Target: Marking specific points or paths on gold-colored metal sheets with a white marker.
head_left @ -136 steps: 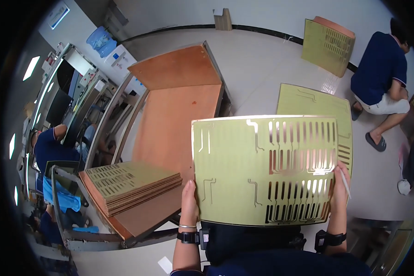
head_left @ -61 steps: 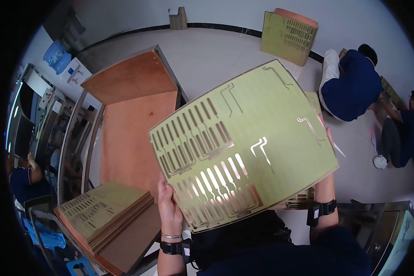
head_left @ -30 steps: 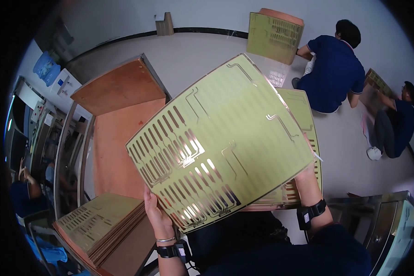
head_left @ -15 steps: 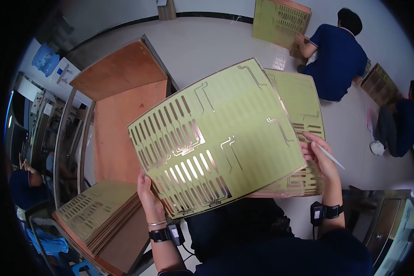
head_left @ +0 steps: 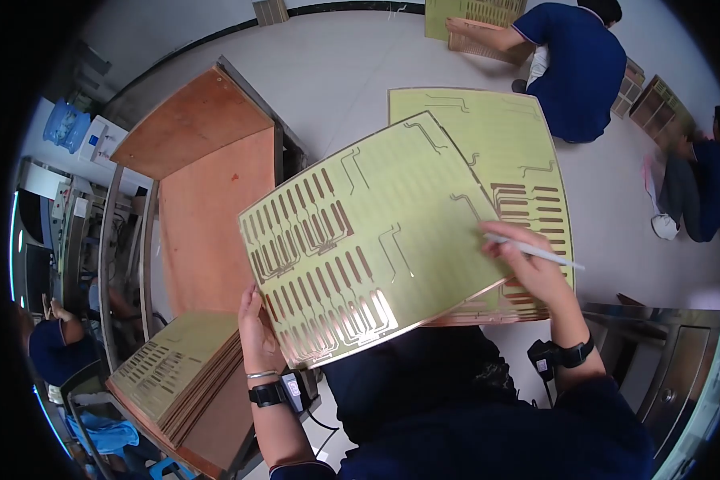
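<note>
A large yellow-green circuit board panel [head_left: 424, 184] with copper traces lies tilted in front of me. My left hand [head_left: 258, 324] grips its lower left edge, fingers partly hidden beneath. In my right hand [head_left: 528, 260] is a slim white pen-shaped tool [head_left: 564, 262], pinched between thumb and fingers. That hand hovers at the panel's right edge; whether it touches the surface I cannot tell. Under and behind the panel, more boards of the same pattern [head_left: 504, 120] form a stack over my lap.
At left stands a metal-framed rack with an orange-brown wooden bed [head_left: 208, 240], where a pile of similar panels [head_left: 176, 352] rests. A metal cabinet [head_left: 672, 384] is at right. Two co-workers in navy shirts [head_left: 580, 68] crouch at the far right with boards; another person [head_left: 60, 348] is far left.
My right hand has moved from the panel's right edge inward over it, bringing the pen-shaped tool along. The panel has shifted slightly, exposing more of the stack behind. My left hand keeps its grip.
</note>
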A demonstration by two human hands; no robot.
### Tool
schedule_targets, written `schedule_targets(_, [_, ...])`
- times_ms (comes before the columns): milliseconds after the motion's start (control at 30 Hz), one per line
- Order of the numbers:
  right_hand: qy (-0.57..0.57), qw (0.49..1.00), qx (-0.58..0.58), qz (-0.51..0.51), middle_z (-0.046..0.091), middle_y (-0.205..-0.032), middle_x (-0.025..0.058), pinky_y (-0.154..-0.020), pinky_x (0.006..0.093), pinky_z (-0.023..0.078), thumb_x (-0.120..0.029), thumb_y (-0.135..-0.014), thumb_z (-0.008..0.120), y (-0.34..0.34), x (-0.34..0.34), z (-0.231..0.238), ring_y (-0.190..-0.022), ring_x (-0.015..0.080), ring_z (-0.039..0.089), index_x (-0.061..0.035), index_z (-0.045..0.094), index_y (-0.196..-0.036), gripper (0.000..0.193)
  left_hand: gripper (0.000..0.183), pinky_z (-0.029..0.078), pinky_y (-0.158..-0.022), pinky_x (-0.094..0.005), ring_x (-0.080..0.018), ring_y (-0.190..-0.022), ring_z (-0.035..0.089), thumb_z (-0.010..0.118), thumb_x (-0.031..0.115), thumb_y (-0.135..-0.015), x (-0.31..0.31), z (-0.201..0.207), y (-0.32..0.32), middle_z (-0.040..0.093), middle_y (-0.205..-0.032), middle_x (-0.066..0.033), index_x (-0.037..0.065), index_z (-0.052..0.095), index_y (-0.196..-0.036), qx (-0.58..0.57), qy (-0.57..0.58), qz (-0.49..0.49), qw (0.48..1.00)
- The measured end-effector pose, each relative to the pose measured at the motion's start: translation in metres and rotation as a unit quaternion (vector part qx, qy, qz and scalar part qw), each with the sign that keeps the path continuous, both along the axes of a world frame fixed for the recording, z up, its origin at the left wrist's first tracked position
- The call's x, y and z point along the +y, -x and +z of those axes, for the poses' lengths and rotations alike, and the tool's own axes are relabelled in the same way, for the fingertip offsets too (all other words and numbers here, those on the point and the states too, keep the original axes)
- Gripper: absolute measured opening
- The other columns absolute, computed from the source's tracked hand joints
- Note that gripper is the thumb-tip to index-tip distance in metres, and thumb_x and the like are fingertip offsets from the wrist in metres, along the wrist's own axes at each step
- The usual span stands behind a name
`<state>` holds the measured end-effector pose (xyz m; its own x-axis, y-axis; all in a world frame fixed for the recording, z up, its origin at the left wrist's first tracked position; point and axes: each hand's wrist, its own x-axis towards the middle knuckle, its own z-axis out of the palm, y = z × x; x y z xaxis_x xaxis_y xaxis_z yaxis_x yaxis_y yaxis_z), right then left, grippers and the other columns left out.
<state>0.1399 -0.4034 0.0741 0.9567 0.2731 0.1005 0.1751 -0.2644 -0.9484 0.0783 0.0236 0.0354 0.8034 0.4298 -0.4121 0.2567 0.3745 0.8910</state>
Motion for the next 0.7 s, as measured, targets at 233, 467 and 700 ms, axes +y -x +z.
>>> schedule_targets(233, [0.026, 1.0, -0.003, 0.007, 0.062, -0.08, 0.0053, -0.064, 0.0275, 0.045, -0.01, -0.086, 0.063, -0.013, 0.014, -0.028, -0.072, 0.0143, 0.057, -0.0044, 0.063, -0.097, 0.012, 0.039, 0.048, -0.089, -0.0337, -0.0199, -0.104, 0.059, 0.045, 0.027, -0.099, -0.015, -0.024, 0.039, 0.058, -0.12, -0.0109, -0.003, 0.05, -0.125, 0.094, -0.044, 0.021, 0.994])
schedule_targets(467, [0.053, 0.997, 0.031, 0.043, 0.061, -0.08, 0.0042, -0.064, 0.0259, 0.045, -0.009, -0.083, 0.065, -0.002, 0.009, -0.032, -0.071, 0.0134, 0.058, -0.0037, 0.06, -0.089, 0.009, 0.039, 0.046, -0.08, -0.0264, -0.0114, -0.086, 0.058, 0.041, 0.028, -0.101, -0.022, -0.033, 0.041, 0.066, -0.097, -0.0065, -0.005, 0.062, -0.101, 0.01, -0.155, 0.099, 0.983])
schedule_targets(700, [0.034, 0.993, 0.035, 0.108, 0.06, -0.078, 0.0051, -0.064, 0.0268, 0.047, -0.008, -0.08, 0.068, -0.002, 0.011, -0.026, -0.072, 0.0151, 0.061, -0.0039, 0.06, -0.086, 0.011, 0.042, 0.044, -0.076, -0.0267, -0.0093, -0.08, 0.053, 0.04, 0.032, -0.102, 0.0, -0.042, 0.034, 0.063, -0.091, -0.0049, -0.004, 0.06, -0.095, 0.007, -0.302, 0.083, 0.95])
